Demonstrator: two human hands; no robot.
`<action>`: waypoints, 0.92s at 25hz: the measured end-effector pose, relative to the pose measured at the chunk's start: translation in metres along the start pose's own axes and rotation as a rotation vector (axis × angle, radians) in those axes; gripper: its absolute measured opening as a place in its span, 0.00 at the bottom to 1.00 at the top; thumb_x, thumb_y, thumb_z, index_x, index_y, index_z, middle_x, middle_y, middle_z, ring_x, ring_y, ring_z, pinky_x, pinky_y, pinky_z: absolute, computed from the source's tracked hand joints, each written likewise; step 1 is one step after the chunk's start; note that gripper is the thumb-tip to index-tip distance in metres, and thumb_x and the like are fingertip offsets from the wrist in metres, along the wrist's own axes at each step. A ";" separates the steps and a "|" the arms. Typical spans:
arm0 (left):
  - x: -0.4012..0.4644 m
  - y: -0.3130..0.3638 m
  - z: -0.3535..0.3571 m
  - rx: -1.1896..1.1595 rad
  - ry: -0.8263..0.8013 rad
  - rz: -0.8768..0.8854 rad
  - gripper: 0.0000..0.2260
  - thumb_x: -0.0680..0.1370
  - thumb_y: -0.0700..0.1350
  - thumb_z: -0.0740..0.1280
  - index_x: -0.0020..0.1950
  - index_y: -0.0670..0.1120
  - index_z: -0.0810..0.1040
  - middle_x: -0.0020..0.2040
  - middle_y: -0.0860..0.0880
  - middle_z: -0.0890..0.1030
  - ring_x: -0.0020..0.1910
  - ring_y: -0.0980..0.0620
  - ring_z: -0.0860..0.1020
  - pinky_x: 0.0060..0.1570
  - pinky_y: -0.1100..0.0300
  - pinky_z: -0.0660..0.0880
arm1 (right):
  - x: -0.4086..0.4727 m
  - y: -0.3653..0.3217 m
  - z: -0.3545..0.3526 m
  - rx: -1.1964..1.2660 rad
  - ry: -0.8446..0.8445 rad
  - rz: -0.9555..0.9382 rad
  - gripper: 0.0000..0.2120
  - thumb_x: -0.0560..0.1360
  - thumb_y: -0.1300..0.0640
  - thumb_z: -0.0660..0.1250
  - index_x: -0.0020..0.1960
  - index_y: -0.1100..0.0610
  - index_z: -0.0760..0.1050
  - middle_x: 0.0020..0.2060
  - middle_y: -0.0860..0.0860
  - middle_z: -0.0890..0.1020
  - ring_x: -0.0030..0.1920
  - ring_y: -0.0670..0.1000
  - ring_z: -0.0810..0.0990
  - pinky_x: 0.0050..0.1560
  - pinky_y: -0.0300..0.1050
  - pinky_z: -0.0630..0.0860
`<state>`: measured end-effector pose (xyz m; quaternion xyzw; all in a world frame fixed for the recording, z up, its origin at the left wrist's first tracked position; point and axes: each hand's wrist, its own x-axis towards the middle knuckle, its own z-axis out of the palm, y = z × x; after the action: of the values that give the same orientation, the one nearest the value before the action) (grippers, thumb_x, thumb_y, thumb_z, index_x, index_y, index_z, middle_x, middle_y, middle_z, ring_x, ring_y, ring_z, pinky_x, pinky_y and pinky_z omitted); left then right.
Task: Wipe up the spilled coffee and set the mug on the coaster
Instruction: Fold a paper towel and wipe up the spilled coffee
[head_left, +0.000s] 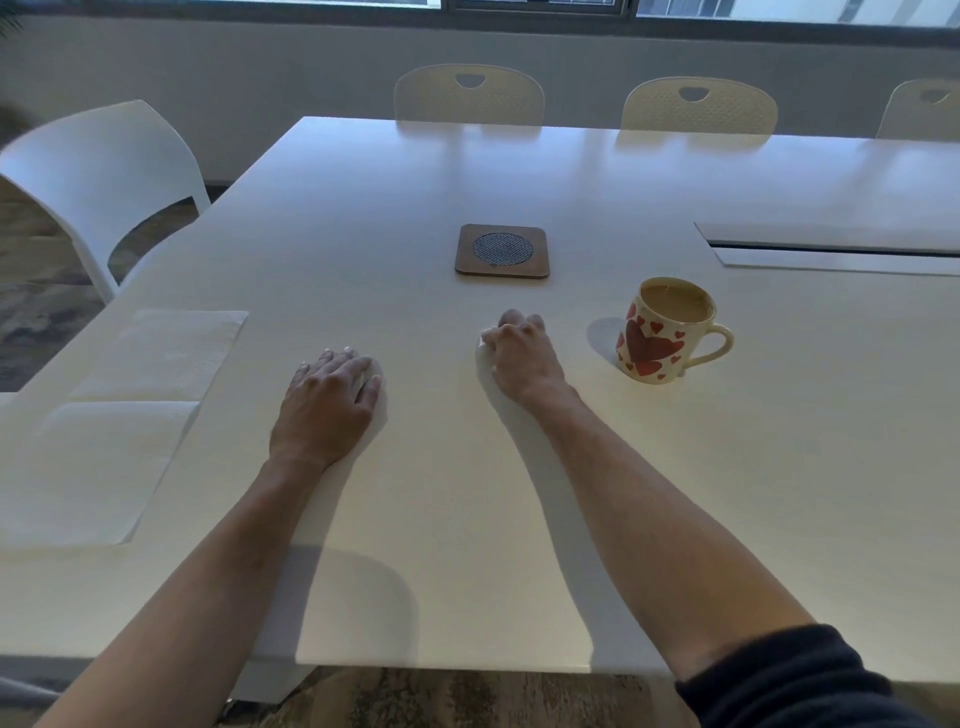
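Resting flat, left hand (327, 402) fingers spread; right hand (522, 353) curled shut beside heart-printed mug (662, 332).

Counts, head view:

- Table (467, 171): one, white, with one cable slot (836, 248) set in it at right.
- Mug (670, 332): one, cream with red hearts, holding coffee.
- Coaster (502, 251): one, square, wooden, with a round mesh centre.
- Paper napkins: two, white, lying flat at the left edge, the far napkin (171, 353) and the near napkin (88, 467).
- Chairs: four in sight. One white chair (98, 171) at left; three perforated backs along the far side, the first chair back (469, 96), the second chair back (698, 106), and a third chair back (922, 109) cut off by the frame.
- Hands: two, a left hand (324, 402) and a right hand (519, 353).
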<state>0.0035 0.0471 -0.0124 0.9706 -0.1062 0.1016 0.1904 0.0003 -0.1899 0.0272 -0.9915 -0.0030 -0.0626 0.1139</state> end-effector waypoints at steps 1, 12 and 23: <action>0.000 0.000 0.000 0.003 -0.001 -0.003 0.16 0.80 0.50 0.62 0.66 0.47 0.77 0.72 0.44 0.72 0.73 0.46 0.67 0.73 0.49 0.58 | -0.001 -0.006 0.003 0.009 -0.012 -0.034 0.17 0.77 0.67 0.56 0.58 0.61 0.80 0.58 0.58 0.76 0.58 0.62 0.72 0.59 0.50 0.73; 0.001 -0.003 -0.002 -0.027 -0.014 0.009 0.17 0.80 0.50 0.62 0.67 0.46 0.76 0.72 0.44 0.72 0.74 0.46 0.66 0.74 0.50 0.57 | -0.037 -0.011 0.004 0.223 -0.064 -0.267 0.18 0.78 0.68 0.60 0.62 0.57 0.80 0.60 0.54 0.80 0.60 0.57 0.72 0.63 0.47 0.70; 0.001 -0.004 0.001 -0.017 -0.022 0.009 0.17 0.80 0.50 0.62 0.67 0.47 0.76 0.73 0.45 0.71 0.74 0.47 0.65 0.74 0.50 0.57 | -0.066 0.065 -0.017 -0.039 0.147 0.142 0.17 0.76 0.69 0.60 0.58 0.59 0.82 0.52 0.58 0.81 0.54 0.58 0.76 0.56 0.50 0.77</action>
<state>0.0052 0.0501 -0.0149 0.9695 -0.1136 0.0910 0.1973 -0.0661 -0.2564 0.0213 -0.9840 0.0768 -0.1270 0.0984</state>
